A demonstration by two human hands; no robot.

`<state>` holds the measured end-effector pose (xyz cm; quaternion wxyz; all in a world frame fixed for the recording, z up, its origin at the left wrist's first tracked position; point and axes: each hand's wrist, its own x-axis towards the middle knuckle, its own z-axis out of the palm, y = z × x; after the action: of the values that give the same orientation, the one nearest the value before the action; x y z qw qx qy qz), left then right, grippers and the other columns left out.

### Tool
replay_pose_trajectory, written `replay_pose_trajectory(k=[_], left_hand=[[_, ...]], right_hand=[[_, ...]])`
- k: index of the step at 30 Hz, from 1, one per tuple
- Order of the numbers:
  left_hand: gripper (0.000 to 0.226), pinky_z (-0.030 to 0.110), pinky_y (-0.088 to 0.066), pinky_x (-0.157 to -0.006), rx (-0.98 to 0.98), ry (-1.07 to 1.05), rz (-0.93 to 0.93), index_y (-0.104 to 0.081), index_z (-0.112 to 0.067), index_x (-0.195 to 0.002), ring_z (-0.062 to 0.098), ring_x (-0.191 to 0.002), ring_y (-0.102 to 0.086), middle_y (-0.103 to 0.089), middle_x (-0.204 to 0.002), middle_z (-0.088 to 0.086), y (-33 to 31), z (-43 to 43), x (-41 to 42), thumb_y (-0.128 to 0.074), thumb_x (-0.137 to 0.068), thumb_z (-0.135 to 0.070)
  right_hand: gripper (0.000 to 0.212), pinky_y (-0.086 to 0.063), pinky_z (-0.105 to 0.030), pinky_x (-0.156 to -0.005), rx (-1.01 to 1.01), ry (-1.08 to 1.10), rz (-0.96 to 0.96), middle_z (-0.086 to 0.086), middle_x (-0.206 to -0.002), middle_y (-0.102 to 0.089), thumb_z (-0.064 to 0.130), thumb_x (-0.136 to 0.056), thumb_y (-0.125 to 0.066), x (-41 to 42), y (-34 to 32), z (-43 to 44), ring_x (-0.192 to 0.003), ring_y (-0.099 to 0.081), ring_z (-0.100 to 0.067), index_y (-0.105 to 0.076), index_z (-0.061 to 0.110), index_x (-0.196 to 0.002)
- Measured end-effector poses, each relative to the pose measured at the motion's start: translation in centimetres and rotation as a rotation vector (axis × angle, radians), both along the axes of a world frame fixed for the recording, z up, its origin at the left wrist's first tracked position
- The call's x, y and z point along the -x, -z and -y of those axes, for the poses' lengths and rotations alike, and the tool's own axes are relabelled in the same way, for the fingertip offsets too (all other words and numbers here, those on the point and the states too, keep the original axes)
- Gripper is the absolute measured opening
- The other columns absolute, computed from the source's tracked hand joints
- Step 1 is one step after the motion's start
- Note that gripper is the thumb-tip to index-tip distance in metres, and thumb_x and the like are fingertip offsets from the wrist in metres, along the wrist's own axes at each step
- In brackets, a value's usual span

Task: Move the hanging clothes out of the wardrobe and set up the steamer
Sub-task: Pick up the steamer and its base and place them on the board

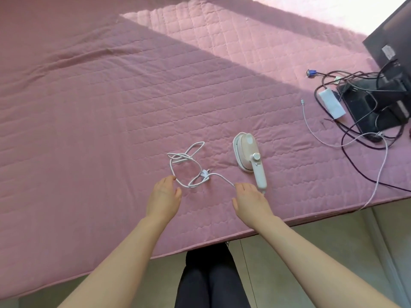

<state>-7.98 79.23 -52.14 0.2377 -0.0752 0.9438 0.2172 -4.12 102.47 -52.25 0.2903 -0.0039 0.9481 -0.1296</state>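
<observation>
Where sunlight cuts a bright band across its far side, the pink quilted bed cover [111, 96] fills nearly the whole view, its near edge running on a slant above pale floor tiles [311, 252] and a person's dark trouser legs [206, 283]. At the far right corner a black flat monitor [393, 36] stands on its black base [364, 110], ringed by a tangle of dark cables [355, 74] – one ends in a blue plug [309, 72] lying loose on the cover. A white rectangular power brick [331, 104] lies just beside the base, and a thin white cable [383, 165] trails off the right edge.

Near the near edge, well apart from that clutter, the white-and-pink handheld steamer [246, 152] lies on the cover, its handle pointing toward the person. Its white cord [222, 177] sprawls in loose loops to the left, the white plug [205, 173] among them.

Both bare forearms reach in over the near edge, palms down. The left hand [163, 196] hovers at the nearest loop, fingers loosely bent and holding nothing. The right hand [251, 201] lies just beside the handle's end, covering the cord there – whether its fingers grip the cord cannot be told.
</observation>
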Motion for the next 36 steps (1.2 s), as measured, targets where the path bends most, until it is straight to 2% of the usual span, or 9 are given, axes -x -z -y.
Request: replay_pose_trajectory(k=[4,9,15,19,22,25,28,33,36], left_hand=[[0.041,0.038,-0.038,-0.097,-0.01,0.004,0.014,-0.047,-0.009,-0.133,0.026,-0.125,-0.043,-0.049,-0.137,0.006,4.5,0.4,2.5,-0.048,-0.093,-0.017],[0.042,0.043,-0.041,-0.094,0.014,0.111,-0.087,-0.047,-0.008,-0.13,0.03,-0.121,-0.043,-0.048,-0.133,0.009,9.6,0.9,6.5,-0.054,-0.088,-0.012],[0.067,0.04,-0.025,-0.113,0.065,0.307,-0.058,-0.031,-0.012,-0.145,0.027,-0.139,-0.027,-0.031,-0.152,0.008,15.4,0.6,11.2,-0.059,-0.086,-0.021],[0.08,0.043,-0.008,-0.118,0.284,0.51,-0.022,-0.012,-0.017,-0.151,0.021,-0.147,-0.009,-0.015,-0.159,0.0,18.2,0.4,13.3,-0.057,-0.086,-0.028],[0.079,0.043,-0.012,-0.118,0.357,0.598,0.018,-0.006,-0.018,-0.152,0.022,-0.146,-0.012,-0.02,-0.157,0.0,19.5,0.8,13.7,-0.053,-0.089,-0.025],[0.065,0.041,-0.024,-0.111,0.277,0.564,0.036,-0.02,-0.016,-0.15,0.026,-0.135,-0.035,-0.043,-0.143,0.005,20.5,1.8,12.8,-0.048,-0.091,-0.02],[0.05,0.042,-0.037,-0.094,0.192,0.547,-0.043,-0.044,-0.014,-0.136,0.033,-0.116,-0.048,-0.057,-0.123,0.01,20.8,2.6,10.8,-0.052,-0.086,-0.009],[0.046,0.042,-0.041,-0.09,0.018,0.432,0.076,-0.052,-0.011,-0.124,0.033,-0.113,-0.047,-0.055,-0.118,0.009,20.6,3.0,6.1,-0.046,-0.081,0.004],[0.041,0.034,-0.042,-0.085,-0.11,0.129,0.13,-0.056,-0.011,-0.121,0.028,-0.109,-0.054,-0.056,-0.114,0.005,20.6,2.7,3.7,-0.05,-0.082,0.003]], right_hand=[[0.038,-0.038,-0.034,-0.095,-0.007,0.002,0.029,-0.008,-0.126,-0.051,0.028,-0.097,-0.044,1.4,4.4,0.8,-0.12,-0.043,-0.027,-0.042,0.009,-0.13],[0.054,-0.039,-0.035,-0.098,0.038,0.045,0.016,-0.008,-0.134,-0.045,0.028,-0.097,-0.047,3.5,8.8,1.3,-0.126,-0.04,-0.027,-0.028,0.01,-0.144],[0.063,-0.04,-0.038,-0.1,0.083,0.048,0.063,-0.006,-0.141,-0.038,0.033,-0.096,-0.047,4.9,13.9,1.9,-0.126,-0.039,-0.028,-0.017,0.021,-0.151],[0.058,-0.044,-0.039,-0.093,0.184,0.042,0.049,-0.004,-0.134,-0.041,0.024,-0.097,-0.045,4.8,16.0,2.8,-0.118,-0.044,-0.029,-0.021,0.037,-0.148],[0.049,-0.046,-0.042,-0.088,0.236,0.028,0.027,-0.003,-0.128,-0.045,0.024,-0.097,-0.044,4.1,16.9,3.3,-0.111,-0.049,-0.03,-0.032,0.038,-0.143],[0.041,-0.046,-0.042,-0.089,0.231,0.024,0.057,-0.003,-0.122,-0.05,0.032,-0.097,-0.046,3.5,17.3,3.4,-0.111,-0.051,-0.029,-0.041,0.033,-0.137],[0.041,-0.046,-0.043,-0.09,0.215,0.005,0.17,-0.004,-0.12,-0.053,0.038,-0.096,-0.048,2.7,17.6,3.8,-0.113,-0.051,-0.03,-0.041,0.03,-0.135],[0.044,-0.044,-0.044,-0.095,0.269,0.222,0.241,-0.006,-0.126,-0.059,0.04,-0.092,-0.054,1.7,17.8,4.7,-0.118,-0.052,-0.03,-0.046,0.018,-0.13],[0.035,-0.045,-0.041,-0.093,0.275,0.324,0.25,-0.005,-0.119,-0.063,0.039,-0.091,-0.057,1.7,18.0,4.8,-0.113,-0.055,-0.028,-0.055,0.017,-0.118]])
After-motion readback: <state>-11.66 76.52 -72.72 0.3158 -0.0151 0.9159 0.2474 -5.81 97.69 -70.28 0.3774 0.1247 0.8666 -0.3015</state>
